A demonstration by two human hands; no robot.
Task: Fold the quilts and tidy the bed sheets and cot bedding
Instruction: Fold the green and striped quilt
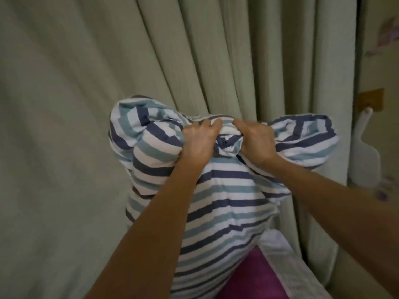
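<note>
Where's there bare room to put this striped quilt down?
Only a magenta patch shows bare, between the striped quilt and the white edge. Curtain fills the rest; both hands, left hand and right hand, grip the bunched top.

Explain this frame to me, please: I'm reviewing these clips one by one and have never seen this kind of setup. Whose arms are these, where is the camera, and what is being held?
There is no machine here. A person wears one wide-angle camera on the head, looking forward and down, so the two bare arms reaching in from the bottom are the wearer's own. This is the only view.

The left hand and the right hand sit close together, both gripping a bunched-up top edge of a striped quilt, white with navy and teal bands. The quilt is lifted and hangs down from the hands.

Behind it hangs a pale green curtain. Below, at the lower right, a magenta fabric shows beside a white padded edge, probably part of the bed or cot. A white object hangs on the wall at the right; I cannot tell what it is.
</note>
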